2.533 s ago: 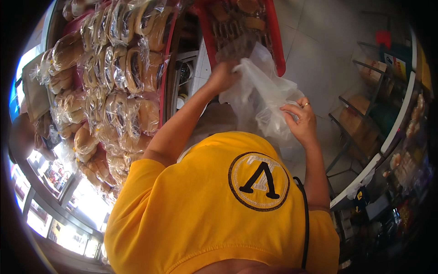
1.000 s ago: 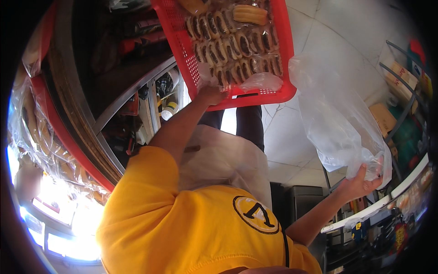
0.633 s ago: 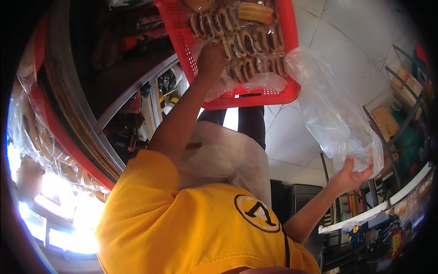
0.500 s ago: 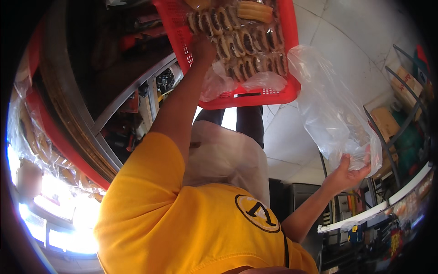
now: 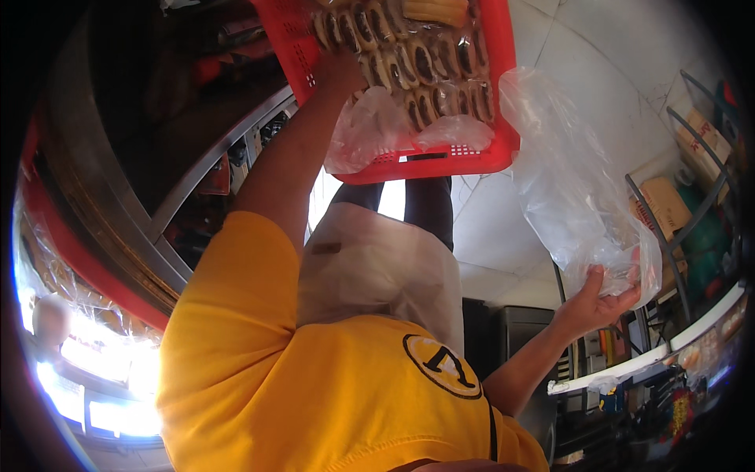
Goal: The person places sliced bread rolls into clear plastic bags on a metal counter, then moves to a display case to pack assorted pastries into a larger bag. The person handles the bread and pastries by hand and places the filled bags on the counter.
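Note:
A red plastic basket point(image 5: 429, 169) with perforated sides stands in front of me at the top. Rows of pastries with dark filling point(image 5: 421, 63) lie in it under clear film, with a plain yellow bread point(image 5: 436, 11) at the far side. Inside the basket's left side, my left hand point(image 5: 340, 75) reaches in beside the pastries; its fingers are dark and hard to make out. Crumpled clear plastic point(image 5: 366, 130) lies below that hand. Off to the right, my right hand point(image 5: 598, 303) grips the lower end of a long clear plastic bag point(image 5: 550, 173), which hangs beside the basket.
A dark shelf unit with a metal edge point(image 5: 216, 161) runs along the left. At the right stand a rack with dark bars point(image 5: 684, 220), a cardboard box point(image 5: 664, 204) and a white curved rail point(image 5: 653, 358). Pale floor tiles point(image 5: 586, 47) show beyond the basket.
My left arm has shifted a little to the left, its hand still in the basket. The basket sits slightly higher in view. My right hand keeps its hold on the bag.

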The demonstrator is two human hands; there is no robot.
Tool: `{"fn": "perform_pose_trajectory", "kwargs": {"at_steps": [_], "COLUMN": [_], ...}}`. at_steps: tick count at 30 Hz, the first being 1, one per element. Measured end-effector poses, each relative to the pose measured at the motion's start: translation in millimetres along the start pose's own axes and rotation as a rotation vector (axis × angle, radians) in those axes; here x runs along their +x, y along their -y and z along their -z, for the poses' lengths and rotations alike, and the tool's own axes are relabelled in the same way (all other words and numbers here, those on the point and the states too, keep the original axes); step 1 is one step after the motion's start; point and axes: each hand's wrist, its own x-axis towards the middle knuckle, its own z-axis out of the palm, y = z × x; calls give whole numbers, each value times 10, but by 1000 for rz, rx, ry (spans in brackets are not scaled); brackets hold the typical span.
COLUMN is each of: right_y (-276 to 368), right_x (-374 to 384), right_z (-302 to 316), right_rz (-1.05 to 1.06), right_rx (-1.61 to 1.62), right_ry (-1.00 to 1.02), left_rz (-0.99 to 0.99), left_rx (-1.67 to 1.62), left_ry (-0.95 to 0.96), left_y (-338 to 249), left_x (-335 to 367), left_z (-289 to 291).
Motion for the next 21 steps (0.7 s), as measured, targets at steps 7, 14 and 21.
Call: {"fn": "perform_pose_trajectory", "kwargs": {"at_steps": [7, 14, 21], "right_y": [11, 89, 180], "right_x": [-18, -84, -91], "right_z": [-82, -157, -23], "right_rz": [-8, -9, 35], "right_rx": [-55, -6, 36], "right_ry": [-25, -26, -71], "left_rz": [-8, 39, 114], "left_rx": [-116, -97, -219], "left_ry": [-42, -91, -159], "left_y": [31, -55, -97], "left_x": [-7, 64, -410], "left_z": [-148, -197, 370]}}
